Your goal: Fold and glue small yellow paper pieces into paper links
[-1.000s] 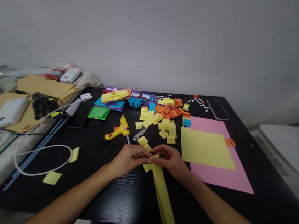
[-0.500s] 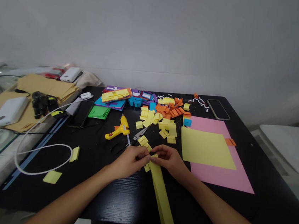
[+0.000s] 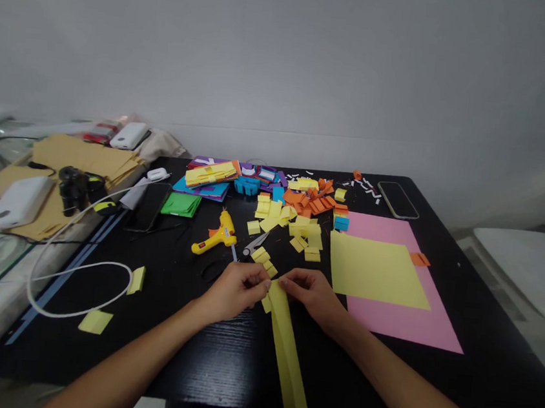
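A long yellow paper strip (image 3: 286, 355), creased lengthwise, runs from my fingertips down past the table's front edge. At its far end my left hand (image 3: 240, 288) pinches the left corner, while my right hand (image 3: 309, 292) pinches the right corner. Small folded yellow paper pieces (image 3: 265, 260) lie just beyond my fingers, some partly hidden by them. Scissors (image 3: 254, 244) rest behind my left hand, close to a yellow glue gun (image 3: 218, 234) with a glue stick in it.
Right of my hands, a yellow sheet (image 3: 377, 270) overlaps a pink sheet (image 3: 415, 326). Orange folded pieces (image 3: 311, 201) and stacked colored papers (image 3: 212, 175) lie at the back. A phone (image 3: 398, 200) sits back right. At left are a white cable (image 3: 85, 264) and binoculars (image 3: 73, 191).
The near end of the yellow strip has swung left, and its fold has opened wider. My fingertips have moved slightly apart at the far end.
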Demonstrator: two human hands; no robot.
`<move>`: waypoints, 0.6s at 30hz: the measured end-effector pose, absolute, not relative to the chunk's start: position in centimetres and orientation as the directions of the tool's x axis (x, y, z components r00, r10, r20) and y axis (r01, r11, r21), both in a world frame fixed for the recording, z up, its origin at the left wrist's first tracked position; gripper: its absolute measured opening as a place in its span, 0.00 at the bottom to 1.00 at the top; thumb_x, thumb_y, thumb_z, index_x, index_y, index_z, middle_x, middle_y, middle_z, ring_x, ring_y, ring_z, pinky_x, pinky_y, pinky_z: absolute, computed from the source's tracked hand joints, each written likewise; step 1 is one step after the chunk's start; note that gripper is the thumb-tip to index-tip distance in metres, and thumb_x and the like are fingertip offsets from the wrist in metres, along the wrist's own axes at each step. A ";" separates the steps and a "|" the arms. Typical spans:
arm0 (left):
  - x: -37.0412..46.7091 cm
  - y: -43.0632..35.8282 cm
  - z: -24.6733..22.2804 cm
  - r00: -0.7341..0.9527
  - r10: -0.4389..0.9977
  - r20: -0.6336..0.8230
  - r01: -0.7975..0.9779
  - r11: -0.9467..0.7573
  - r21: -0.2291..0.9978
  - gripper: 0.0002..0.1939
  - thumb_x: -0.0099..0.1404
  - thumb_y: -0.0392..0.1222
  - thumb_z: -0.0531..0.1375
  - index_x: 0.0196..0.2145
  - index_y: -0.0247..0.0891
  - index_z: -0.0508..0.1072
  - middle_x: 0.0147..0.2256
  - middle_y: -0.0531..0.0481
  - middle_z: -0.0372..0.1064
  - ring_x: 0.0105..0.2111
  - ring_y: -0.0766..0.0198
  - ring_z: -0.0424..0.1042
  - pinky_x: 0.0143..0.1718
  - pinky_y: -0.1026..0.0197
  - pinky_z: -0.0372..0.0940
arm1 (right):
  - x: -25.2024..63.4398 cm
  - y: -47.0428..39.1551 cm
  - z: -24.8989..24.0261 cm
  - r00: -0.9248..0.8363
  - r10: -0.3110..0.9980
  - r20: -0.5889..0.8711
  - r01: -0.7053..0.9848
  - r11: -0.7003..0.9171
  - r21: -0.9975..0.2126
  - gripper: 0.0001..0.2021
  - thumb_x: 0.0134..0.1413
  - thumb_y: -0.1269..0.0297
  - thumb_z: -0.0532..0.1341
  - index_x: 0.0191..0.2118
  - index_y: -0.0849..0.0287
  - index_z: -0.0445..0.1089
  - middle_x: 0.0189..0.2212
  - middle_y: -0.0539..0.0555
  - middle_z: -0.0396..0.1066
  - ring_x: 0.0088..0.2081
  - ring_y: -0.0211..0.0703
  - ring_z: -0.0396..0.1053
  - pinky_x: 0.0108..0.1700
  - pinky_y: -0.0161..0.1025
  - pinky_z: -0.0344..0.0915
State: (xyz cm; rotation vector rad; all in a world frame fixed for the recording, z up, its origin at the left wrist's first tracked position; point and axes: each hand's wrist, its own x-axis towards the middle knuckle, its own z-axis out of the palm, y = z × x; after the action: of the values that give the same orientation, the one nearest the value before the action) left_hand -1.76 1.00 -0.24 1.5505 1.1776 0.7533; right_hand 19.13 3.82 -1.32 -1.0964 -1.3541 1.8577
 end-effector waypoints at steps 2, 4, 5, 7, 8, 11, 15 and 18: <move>-1.8 1.0 -0.2 0.316 0.946 -0.065 0.304 -0.037 0.952 0.13 0.68 0.45 0.58 0.27 0.36 0.68 0.20 0.58 0.61 0.18 0.72 0.63 0.20 0.70 0.56 | 19.1 3.7 -1.2 -0.534 0.795 -0.288 0.012 -0.334 -0.943 0.23 0.49 0.43 0.72 0.33 0.62 0.80 0.28 0.50 0.75 0.31 0.38 0.67 0.38 0.37 0.62; -1.8 1.0 -0.1 0.296 0.954 -0.042 0.302 -0.052 0.952 0.13 0.68 0.43 0.58 0.27 0.36 0.67 0.20 0.58 0.61 0.17 0.72 0.62 0.20 0.70 0.57 | 19.2 3.6 -1.2 -0.578 0.752 -0.317 0.019 -0.375 -0.927 0.24 0.51 0.42 0.71 0.33 0.63 0.79 0.28 0.51 0.74 0.31 0.39 0.66 0.36 0.37 0.61; -1.8 1.0 -0.1 0.284 0.958 -0.034 0.304 -0.057 0.951 0.13 0.67 0.43 0.58 0.26 0.37 0.67 0.19 0.59 0.61 0.17 0.72 0.62 0.20 0.69 0.57 | 19.2 3.6 -1.3 -0.589 0.738 -0.330 0.028 -0.389 -0.921 0.24 0.51 0.42 0.70 0.33 0.63 0.79 0.27 0.51 0.74 0.30 0.38 0.66 0.35 0.36 0.60; -1.8 1.0 0.0 0.267 0.963 -0.023 0.316 -0.065 0.947 0.13 0.67 0.43 0.58 0.25 0.37 0.67 0.19 0.59 0.60 0.17 0.72 0.62 0.20 0.69 0.57 | 19.2 3.6 -1.4 -0.586 0.735 -0.341 0.050 -0.388 -0.920 0.24 0.50 0.42 0.71 0.31 0.64 0.78 0.26 0.51 0.72 0.29 0.38 0.64 0.32 0.35 0.57; -1.9 1.0 0.0 0.261 0.965 -0.020 0.324 -0.069 0.944 0.13 0.67 0.43 0.58 0.25 0.37 0.67 0.19 0.59 0.61 0.17 0.72 0.62 0.20 0.69 0.57 | 19.3 3.7 -1.5 -0.578 0.741 -0.341 0.060 -0.378 -0.924 0.24 0.50 0.42 0.71 0.30 0.64 0.78 0.25 0.51 0.71 0.28 0.37 0.62 0.31 0.35 0.55; -2.0 1.0 0.1 0.258 0.966 -0.017 0.357 -0.079 0.931 0.13 0.68 0.44 0.58 0.27 0.36 0.69 0.19 0.57 0.62 0.18 0.71 0.63 0.21 0.69 0.57 | 19.3 3.7 -1.5 -0.566 0.758 -0.324 0.088 -0.335 -0.938 0.25 0.49 0.40 0.71 0.27 0.63 0.75 0.22 0.48 0.65 0.26 0.34 0.56 0.29 0.34 0.50; -1.7 1.0 0.3 0.286 0.958 -0.021 0.389 -0.096 0.916 0.13 0.68 0.47 0.60 0.30 0.35 0.72 0.23 0.55 0.65 0.21 0.70 0.64 0.23 0.68 0.57 | 19.2 3.7 -1.0 -0.588 0.762 -0.272 0.151 -0.227 -0.962 0.27 0.52 0.40 0.68 0.23 0.63 0.72 0.20 0.45 0.58 0.25 0.33 0.50 0.28 0.35 0.46; -1.1 0.8 0.2 0.304 0.951 -0.047 0.358 -0.069 0.931 0.14 0.69 0.47 0.60 0.30 0.35 0.71 0.22 0.56 0.64 0.21 0.70 0.62 0.22 0.69 0.56 | 19.2 3.7 -0.9 -0.612 0.752 -0.245 0.181 -0.168 -0.969 0.26 0.54 0.41 0.67 0.23 0.63 0.72 0.20 0.45 0.56 0.25 0.33 0.50 0.28 0.35 0.44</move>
State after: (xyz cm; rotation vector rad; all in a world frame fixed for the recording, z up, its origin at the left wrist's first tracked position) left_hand -1.12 0.76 0.25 1.6152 1.2192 0.7787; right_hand 19.16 3.66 -0.88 -1.0636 -1.6843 1.8322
